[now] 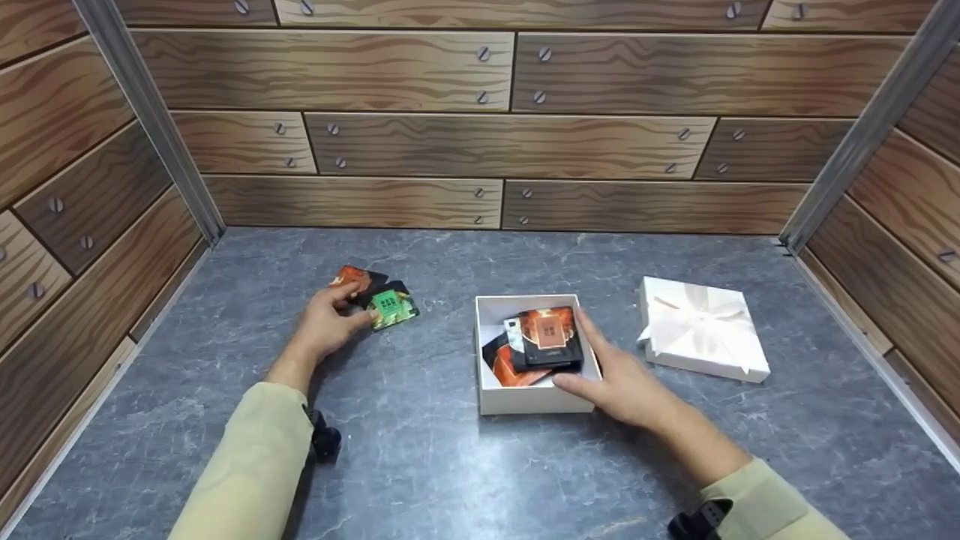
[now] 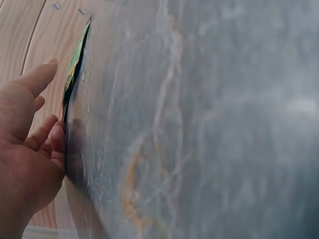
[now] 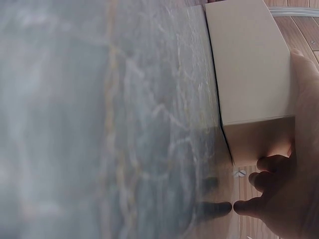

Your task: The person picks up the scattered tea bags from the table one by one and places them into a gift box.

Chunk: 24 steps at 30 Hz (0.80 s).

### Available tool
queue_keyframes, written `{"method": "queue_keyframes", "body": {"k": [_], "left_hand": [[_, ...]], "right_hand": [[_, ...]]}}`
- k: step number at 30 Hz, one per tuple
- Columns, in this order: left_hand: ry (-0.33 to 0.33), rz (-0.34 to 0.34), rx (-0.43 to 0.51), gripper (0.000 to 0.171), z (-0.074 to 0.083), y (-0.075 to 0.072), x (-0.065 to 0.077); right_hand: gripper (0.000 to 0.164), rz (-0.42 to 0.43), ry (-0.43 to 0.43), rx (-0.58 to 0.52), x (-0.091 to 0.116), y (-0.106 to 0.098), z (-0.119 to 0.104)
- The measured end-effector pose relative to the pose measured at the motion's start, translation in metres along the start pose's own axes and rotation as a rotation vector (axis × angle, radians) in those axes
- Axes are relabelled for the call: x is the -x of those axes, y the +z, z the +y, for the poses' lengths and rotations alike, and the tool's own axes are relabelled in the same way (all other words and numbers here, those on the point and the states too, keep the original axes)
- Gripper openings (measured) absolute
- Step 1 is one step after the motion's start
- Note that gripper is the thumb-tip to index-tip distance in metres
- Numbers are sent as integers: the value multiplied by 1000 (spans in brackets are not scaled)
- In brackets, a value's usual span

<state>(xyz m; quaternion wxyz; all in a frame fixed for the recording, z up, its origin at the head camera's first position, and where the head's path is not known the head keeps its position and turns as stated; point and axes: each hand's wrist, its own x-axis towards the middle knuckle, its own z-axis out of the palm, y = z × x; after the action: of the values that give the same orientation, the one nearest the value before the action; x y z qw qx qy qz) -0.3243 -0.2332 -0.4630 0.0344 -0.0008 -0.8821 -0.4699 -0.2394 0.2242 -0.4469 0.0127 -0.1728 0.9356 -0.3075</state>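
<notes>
My left hand is at two flat square packets lying on the table, one overlapping the other. Its fingertips touch the orange-and-black packet, and its thumb is at the edge of the green-and-black packet. In the left wrist view the thumb stands apart from the bent fingers. With the thumb over the near rim and fingers along the right side, my right hand holds an open white box. Several orange-and-black packets lie inside it. The box's outer walls show in the right wrist view.
To the right of the box lies a white lid with a pale ribbon bow. Grey marbled tabletop spreads between the two hands. Wood-patterned panels enclose the back and both sides.
</notes>
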Motion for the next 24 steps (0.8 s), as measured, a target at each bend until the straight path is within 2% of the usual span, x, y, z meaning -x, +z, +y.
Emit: {"method": "queue_keyframes", "body": {"k": [5,14,19,24], "left_hand": [[16,-20,-97,72,3,3,-3],[3,-57,-203,80,7,5,-6],[12,-82,-215,81,8,5,-7],[17,-107,-190,79,8,6,-9]], "right_hand": [[109,-2,9,-3,1,0,1],[110,-10,8,0,1,1,0],[110,-15,12,1,1,0,0],[110,-14,13,2,1,-1,0]]}}
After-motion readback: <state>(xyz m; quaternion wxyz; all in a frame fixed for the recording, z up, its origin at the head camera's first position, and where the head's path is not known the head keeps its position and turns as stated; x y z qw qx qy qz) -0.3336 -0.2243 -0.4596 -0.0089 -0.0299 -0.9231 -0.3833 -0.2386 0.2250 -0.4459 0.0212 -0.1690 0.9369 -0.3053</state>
